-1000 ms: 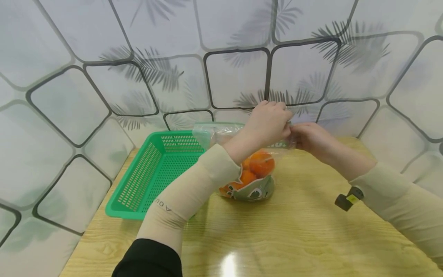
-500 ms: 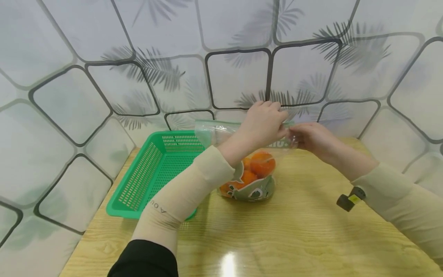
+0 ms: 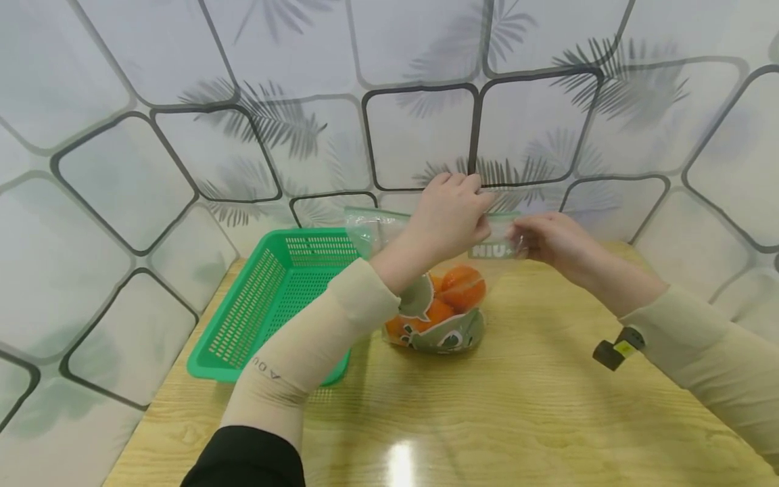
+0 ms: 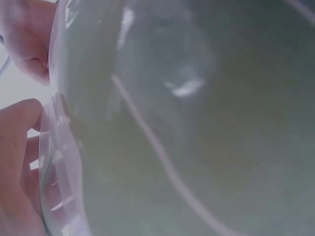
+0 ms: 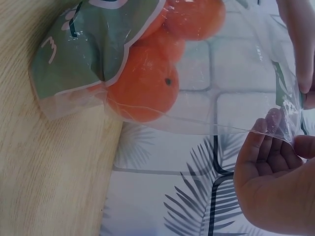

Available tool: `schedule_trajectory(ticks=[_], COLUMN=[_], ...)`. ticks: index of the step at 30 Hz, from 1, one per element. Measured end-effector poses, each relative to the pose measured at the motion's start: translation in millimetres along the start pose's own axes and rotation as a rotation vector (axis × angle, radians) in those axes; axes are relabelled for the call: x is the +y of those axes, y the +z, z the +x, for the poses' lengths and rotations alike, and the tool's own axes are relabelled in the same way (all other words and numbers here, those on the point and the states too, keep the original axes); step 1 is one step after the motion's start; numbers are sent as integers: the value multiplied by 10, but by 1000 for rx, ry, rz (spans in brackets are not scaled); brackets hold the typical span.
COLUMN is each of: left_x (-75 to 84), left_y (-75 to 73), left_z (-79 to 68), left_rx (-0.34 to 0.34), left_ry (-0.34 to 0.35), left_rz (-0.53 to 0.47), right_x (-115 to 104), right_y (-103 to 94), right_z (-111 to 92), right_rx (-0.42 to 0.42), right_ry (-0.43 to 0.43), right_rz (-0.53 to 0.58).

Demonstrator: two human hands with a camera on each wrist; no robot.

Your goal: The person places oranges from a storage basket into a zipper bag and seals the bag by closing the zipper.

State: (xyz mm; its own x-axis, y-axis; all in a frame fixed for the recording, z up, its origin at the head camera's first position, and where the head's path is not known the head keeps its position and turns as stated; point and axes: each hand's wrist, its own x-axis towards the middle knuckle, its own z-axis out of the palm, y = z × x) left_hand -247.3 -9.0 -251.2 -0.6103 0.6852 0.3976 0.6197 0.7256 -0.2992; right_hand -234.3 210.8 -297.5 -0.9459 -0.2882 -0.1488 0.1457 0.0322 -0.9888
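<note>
A clear zip-lock bag (image 3: 453, 341) with a green printed pattern stands upright on the wooden table, with several oranges (image 3: 462, 287) in its lower part. My left hand (image 3: 447, 220) pinches the bag's green top edge near the middle, its fingertips mostly hidden behind the hand. At the right end of that edge, my right hand (image 3: 550, 243) pinches the bag's corner between thumb and fingers. The right wrist view shows this right hand (image 5: 270, 182) at the corner, the bag's upper part stretched clear above the oranges (image 5: 142, 83). Green-printed bag film (image 4: 172, 147) fills most of the left wrist view.
A green plastic basket (image 3: 201, 362) stands on the table left of the bag, partly covered by my left forearm. The wooden table (image 3: 517, 406) extends in front and to the right. A patterned wall covering (image 3: 420, 135) rises close behind the bag.
My left hand has moved left along the bag's top edge, away from the right hand, uncovering more printed letters. My right hand stays at the corner.
</note>
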Motion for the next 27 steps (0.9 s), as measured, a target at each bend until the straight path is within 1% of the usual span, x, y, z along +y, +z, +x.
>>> schedule_trajectory(ticks=[12,17,20,27], left_x=[-151,-223,-259,-330], left_y=[41,50,53,59], left_z=[-117,-187,-225,-314], left_rx=[28,40,43,72], left_ry=[-35,-54,-60,-75], left_rz=[-8,-10,-10,-23], right_x=[1,-2,0,16], right_y=[-82,-135,-160,-192], right_z=[8,17,18,-3], right_rx=[33,38,36,37], right_ry=[20,26,30,18], right_rz=[44,62,63,60])
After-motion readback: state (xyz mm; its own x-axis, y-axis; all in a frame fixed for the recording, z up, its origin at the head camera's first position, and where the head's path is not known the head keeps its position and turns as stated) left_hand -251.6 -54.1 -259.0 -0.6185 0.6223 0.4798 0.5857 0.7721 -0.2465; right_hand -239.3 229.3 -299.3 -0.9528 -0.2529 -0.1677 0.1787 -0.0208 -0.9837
